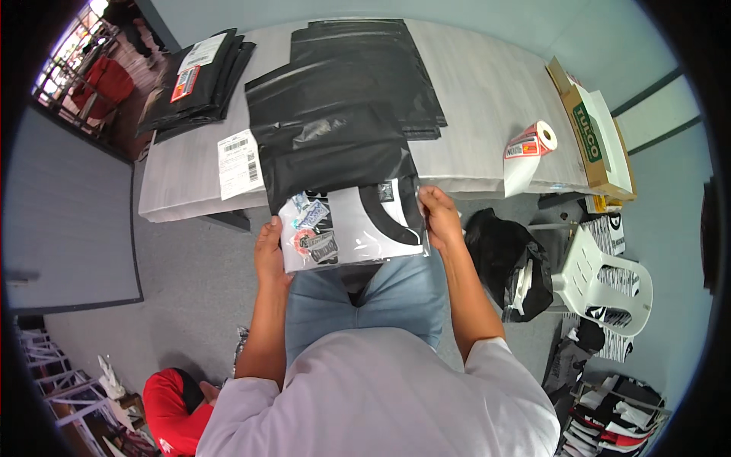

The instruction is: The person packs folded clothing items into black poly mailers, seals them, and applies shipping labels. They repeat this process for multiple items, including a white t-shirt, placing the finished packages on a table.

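Observation:
A folded white T-shirt (350,221) with a black collar and printed graphics lies in clear plastic between my hands, just off the table's near edge. My left hand (269,250) is closed on its left edge, with the thumb along the side. At the upper right corner, my right hand (440,216) grips the edge, thumb on top and the other fingers mostly hidden beneath. The near end of a black plastic mailer bag (324,145) covers the shirt's far part; whether the shirt is inside it, I cannot tell. A white shipping label (240,163) sits by the bag's left side.
More flat black mailers (415,76) lie behind on the grey table (472,68). Labelled black parcels (202,80) are stacked at left, a label roll (537,141) and cardboard box (590,137) at right. A white plastic chair (601,278) and black bag (506,259) stand below. Someone in red (175,411) is lower left.

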Motion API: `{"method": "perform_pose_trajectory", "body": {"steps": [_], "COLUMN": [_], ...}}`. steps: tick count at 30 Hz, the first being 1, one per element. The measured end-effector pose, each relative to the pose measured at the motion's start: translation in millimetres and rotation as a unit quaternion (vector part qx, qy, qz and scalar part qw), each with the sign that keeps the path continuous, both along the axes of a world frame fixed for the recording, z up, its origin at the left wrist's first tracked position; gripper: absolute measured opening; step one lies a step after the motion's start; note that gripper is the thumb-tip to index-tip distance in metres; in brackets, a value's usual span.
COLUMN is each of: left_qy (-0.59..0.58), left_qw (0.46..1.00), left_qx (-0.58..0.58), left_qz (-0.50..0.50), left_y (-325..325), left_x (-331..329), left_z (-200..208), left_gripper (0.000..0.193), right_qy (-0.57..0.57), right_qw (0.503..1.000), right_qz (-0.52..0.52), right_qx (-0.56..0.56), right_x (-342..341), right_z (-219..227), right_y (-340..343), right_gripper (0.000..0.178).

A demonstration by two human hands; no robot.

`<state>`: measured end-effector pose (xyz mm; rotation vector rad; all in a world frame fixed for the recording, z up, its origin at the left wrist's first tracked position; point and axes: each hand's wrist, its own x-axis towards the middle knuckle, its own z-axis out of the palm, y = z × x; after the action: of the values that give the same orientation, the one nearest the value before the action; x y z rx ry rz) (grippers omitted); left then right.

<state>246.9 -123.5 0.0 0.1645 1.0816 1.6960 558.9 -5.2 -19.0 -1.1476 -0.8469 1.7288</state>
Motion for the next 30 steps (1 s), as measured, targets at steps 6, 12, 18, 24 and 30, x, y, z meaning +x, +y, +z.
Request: {"method": "perform_pose_trajectory", "body": {"steps": [6, 12, 18, 24, 30], "left_qy": [-0.015, -0.018, 0.171, 0.127, 0.134], "left_qw": [0.998, 0.984, 0.966, 0.933, 0.905], "left_qx": [0.01, 0.124, 0.185, 0.337, 0.404], "left_qz": [0.055, -0.125, -0.055, 0.014, -0.009], "left_y": [-7, 1, 90, 138, 182], "left_x": [-1, -10, -35, -29, -65], "left_z": [-7, 40, 133, 241, 324], "left_gripper": [0.024, 0.02, 0.018, 0.021, 0.016], "right_qy": [0.277, 0.379, 0.13, 0.177, 0.158], "right_qw": [0.958, 0.923, 0.968, 0.918, 0.88], "right_qz": [-0.009, -0.069, -0.083, -0.081, -0.082], "right_qx": [-0.078, -0.018, 0.2, 0.346, 0.441], "right_x": [-2, 7, 11, -8, -9], "right_z": [-14, 47, 157, 264, 365], "right_y": [-81, -64, 26, 71, 115], "right_gripper": [0.018, 0.022, 0.016, 0.021, 0.023]}}
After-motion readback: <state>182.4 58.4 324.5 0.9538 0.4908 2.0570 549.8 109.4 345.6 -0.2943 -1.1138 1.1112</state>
